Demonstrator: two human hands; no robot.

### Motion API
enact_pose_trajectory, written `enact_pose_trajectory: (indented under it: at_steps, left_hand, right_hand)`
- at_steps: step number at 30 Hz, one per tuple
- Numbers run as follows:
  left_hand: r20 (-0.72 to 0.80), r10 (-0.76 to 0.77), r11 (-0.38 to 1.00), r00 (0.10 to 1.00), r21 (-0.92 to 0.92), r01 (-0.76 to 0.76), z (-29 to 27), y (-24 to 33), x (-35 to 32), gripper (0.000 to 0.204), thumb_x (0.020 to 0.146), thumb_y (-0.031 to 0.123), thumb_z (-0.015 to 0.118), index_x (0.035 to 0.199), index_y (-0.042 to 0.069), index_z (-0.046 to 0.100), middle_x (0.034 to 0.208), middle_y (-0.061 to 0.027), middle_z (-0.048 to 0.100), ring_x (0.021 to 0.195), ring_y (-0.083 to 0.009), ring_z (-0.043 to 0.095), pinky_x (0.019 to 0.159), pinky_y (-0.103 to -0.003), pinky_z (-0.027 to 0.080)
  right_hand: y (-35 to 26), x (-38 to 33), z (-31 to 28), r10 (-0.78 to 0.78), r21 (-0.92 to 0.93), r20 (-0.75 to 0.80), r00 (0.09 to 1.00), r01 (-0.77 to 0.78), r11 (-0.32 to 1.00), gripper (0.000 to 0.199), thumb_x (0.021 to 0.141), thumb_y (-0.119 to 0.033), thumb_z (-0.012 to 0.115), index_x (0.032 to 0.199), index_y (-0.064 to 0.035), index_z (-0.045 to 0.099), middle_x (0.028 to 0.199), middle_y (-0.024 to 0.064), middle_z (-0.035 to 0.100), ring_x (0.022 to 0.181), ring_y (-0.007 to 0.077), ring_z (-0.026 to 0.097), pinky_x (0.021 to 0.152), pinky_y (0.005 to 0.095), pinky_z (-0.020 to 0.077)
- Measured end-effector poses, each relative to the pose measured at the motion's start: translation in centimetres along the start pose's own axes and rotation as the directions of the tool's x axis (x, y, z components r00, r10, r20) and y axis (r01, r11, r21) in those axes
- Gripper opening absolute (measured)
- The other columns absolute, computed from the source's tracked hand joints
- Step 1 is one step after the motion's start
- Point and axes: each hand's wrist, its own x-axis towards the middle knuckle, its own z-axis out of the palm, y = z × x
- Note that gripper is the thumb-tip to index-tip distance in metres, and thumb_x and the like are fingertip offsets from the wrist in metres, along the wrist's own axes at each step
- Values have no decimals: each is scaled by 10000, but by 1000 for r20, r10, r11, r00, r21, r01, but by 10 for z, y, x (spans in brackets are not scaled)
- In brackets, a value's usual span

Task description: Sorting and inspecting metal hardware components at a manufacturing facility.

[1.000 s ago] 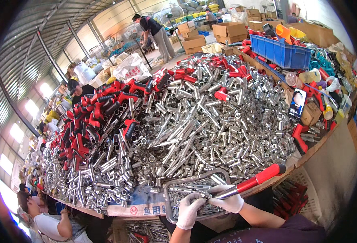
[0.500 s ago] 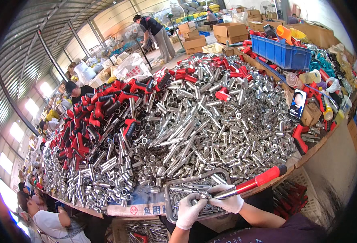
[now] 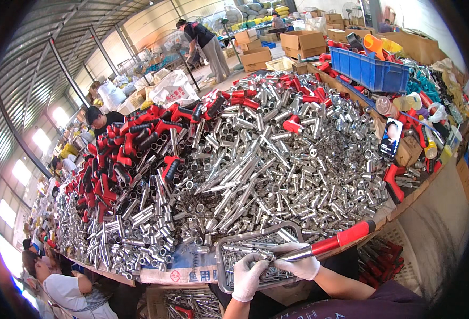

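Both my hands wear white gloves and meet above a grey tray [image 3: 221,272] of small metal pins and parts. My right hand [image 3: 301,264] is closed around the bare steel end of a metal tube with a red grip [image 3: 332,243], which slants up to the right. At the tube's lower left end, my left hand [image 3: 249,274] pinches with thumb and fingers around the metal tip. Whether a separate small part sits there is hidden by the fingers. Behind the tray rises a big heap of loose metal parts [image 3: 277,175].
Red and black grips [image 3: 112,159] pile up on the left. At the right lie a phone [image 3: 390,139], a loose red grip [image 3: 393,183] and the wooden table edge [image 3: 415,204]. A blue crate [image 3: 370,70] stands behind. A person in white [image 3: 67,290] sits at the lower left.
The red-gripped tube has turned about its length: its far end showed black before and now shows mostly red. My hands have stayed nearly in place.
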Motion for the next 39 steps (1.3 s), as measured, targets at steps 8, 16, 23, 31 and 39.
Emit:
enact_pose_trajectory:
  at_steps: [8,16,23,31,39]
  left_hand:
    - [-60,107,992,992,69,-103,-5,-8,1,96,822,80,675,842,-15,674,676,13,606,573,-36,510,521,-193,377]
    - [55,323,839,945,446,-313,2,7,-5,147,813,111,724,899,-8,715,791,-66,710,741,-93,624,709,-257,500]
    - [73,321,805,944,504,-312,3,12,-8,172,837,157,736,905,-1,729,712,-39,680,658,-70,590,620,-242,480]
    - [29,21,997,999,79,-24,-4,-1,-3,146,834,128,712,847,-15,685,630,13,599,542,-37,524,495,-204,388]
    - [34,47,978,998,203,-53,-2,0,-3,142,836,126,700,832,-14,677,621,16,600,548,-34,529,498,-204,393]
  right_hand:
    - [-1,1,2,-7,46,7,1000,7,999,398,848,-126,738,1207,20,646,1026,103,709,901,127,654,806,286,535]
    - [-9,0,0,-105,-97,-10,994,104,990,354,849,-172,724,1141,22,676,956,115,719,846,133,665,761,288,536]
    - [-8,1,1,-145,-53,-46,988,142,988,341,787,-141,761,1080,23,703,927,107,734,797,137,685,709,289,549]
    - [-12,-5,0,-32,-5,-19,999,32,999,321,833,-136,740,1117,6,690,942,113,718,836,134,668,761,288,536]
    - [-5,-4,2,-99,-12,-61,993,99,995,330,808,-124,765,1094,23,686,913,97,714,815,124,666,734,285,539]
